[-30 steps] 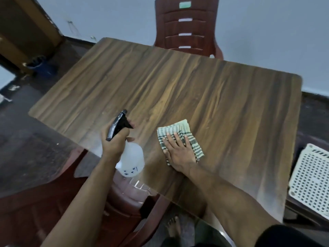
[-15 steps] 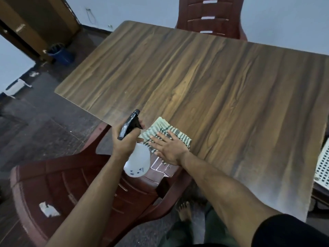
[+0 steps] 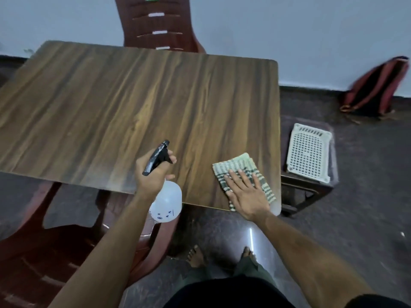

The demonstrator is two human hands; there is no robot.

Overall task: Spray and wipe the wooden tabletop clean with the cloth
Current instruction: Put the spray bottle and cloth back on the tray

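Fingers (image 3: 241,177) of the right hand (image 3: 248,197) lay straight and flat on the cloth (image 3: 238,166), pinning it at the desk's (image 3: 133,96) near right corner. Unwiped wood stretched away leftward and ahead. The left hand (image 3: 153,174) gripped the spray bottle (image 3: 165,203), nozzle forward. The cloth looked folded, green-striped, slightly rumpled.

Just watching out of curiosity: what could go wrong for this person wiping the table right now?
The cloth lies at the near right corner of the tabletop, its edge hanging over, so the right hand might push it off. The spray bottle, gripped in the left hand, hangs at the near edge and might knock it. Spray may also wet the floor by the bare feet.
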